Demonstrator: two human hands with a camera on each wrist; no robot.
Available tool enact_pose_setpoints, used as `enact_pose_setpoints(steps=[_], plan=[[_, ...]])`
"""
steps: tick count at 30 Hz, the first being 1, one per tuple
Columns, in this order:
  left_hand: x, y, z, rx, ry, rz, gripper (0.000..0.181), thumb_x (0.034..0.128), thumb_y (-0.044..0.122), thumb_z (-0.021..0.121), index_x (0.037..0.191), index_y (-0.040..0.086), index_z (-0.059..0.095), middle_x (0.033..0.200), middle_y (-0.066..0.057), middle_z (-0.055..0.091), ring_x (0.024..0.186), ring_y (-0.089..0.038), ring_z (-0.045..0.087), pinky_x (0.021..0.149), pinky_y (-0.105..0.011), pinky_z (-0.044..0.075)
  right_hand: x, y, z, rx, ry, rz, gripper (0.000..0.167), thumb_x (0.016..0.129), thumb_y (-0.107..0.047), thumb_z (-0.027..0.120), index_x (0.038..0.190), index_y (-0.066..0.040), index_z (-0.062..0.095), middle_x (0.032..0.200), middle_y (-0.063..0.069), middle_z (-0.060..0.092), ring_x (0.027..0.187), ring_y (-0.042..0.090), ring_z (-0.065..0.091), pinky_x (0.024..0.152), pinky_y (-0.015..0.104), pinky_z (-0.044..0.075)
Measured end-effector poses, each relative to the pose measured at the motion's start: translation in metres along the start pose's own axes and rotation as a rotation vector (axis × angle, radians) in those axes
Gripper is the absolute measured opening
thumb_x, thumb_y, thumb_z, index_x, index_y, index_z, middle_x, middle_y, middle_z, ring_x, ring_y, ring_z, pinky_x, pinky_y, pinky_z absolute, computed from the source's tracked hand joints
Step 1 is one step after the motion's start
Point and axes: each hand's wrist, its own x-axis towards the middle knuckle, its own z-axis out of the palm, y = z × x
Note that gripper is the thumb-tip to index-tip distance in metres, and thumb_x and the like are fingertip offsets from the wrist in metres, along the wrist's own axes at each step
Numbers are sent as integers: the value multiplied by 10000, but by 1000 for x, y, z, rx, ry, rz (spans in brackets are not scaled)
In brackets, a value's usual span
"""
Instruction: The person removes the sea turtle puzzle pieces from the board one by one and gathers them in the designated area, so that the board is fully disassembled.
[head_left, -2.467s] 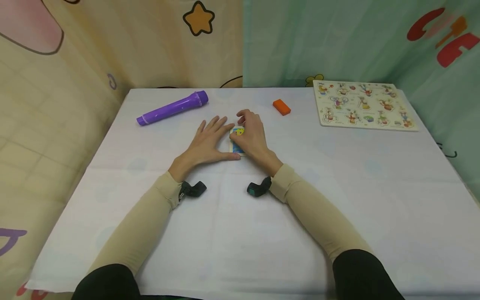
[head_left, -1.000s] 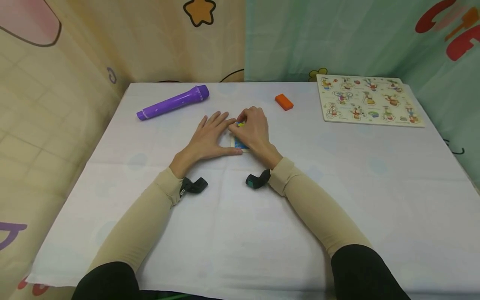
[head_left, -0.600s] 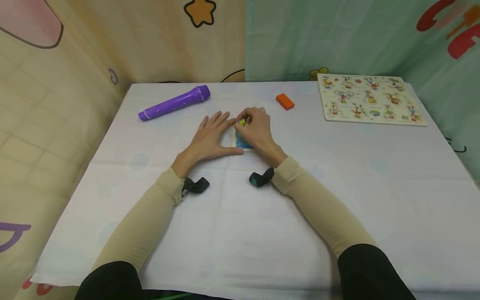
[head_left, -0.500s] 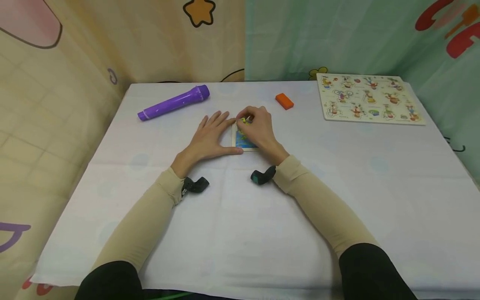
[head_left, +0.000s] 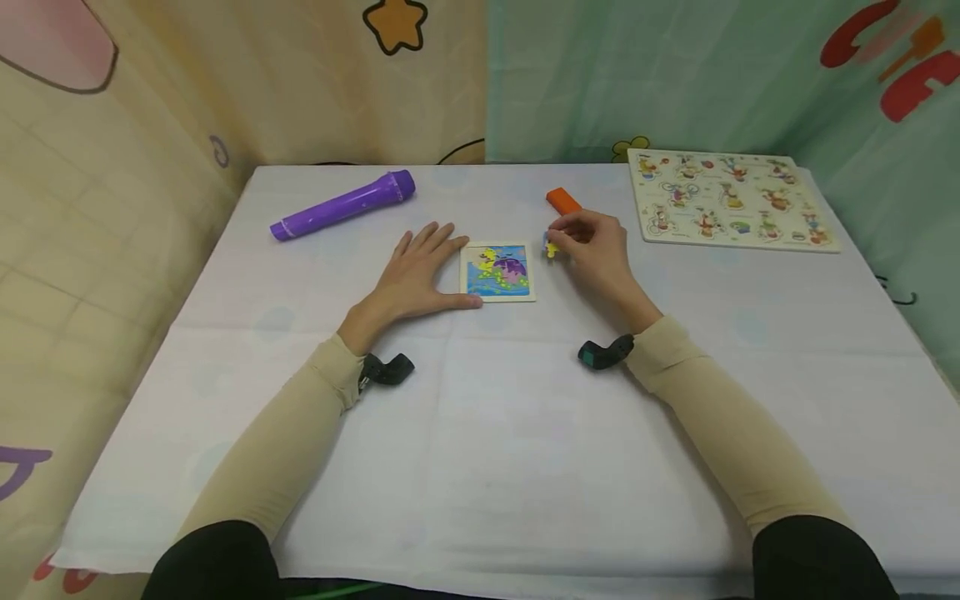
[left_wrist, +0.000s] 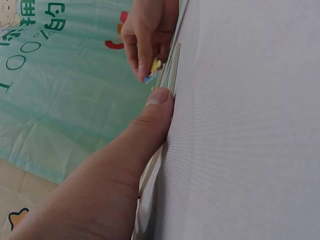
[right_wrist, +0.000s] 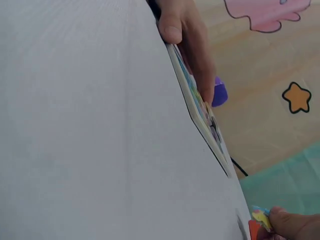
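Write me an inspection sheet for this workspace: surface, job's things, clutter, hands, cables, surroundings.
Surface: white cloth, lightly creased.
Job's things: small square puzzle, lying flat, picture up; yellow-and-blue piece, off the puzzle.
Clutter: purple microphone, far left; orange block, partly hidden by the right hand; large picture board, far right.
Hands: left hand spread, touching the puzzle; right hand pinches the piece between thumb and fingers.
Cables: nothing seen.
Surroundings: beige curtain and green curtain, both printed, behind; black camera on each wrist.
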Motion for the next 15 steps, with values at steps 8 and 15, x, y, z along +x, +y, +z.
enact_pose_setpoints(steps=[8,15], plan=[[-1,-6,-1,8,-2,-2,1109,797,768,745,1671,239,315,1780,-66,152,1656,-299,44,1330,-570,-36,-3,26,-12,-94,68,-72,199,1000,-196,748,1120,-37,755,1030,130,725,891,198,589,764,187,457],[2,-4,2,-8,11,22,1100,799,759,753,1666,232,327,1776,-75,166,1655,-303,52,1331,-572,-28,2,24,-5,-120,90,-97,188,996,-198,756,1107,-46,759,1000,114,730,861,185,579,751,183,443]])
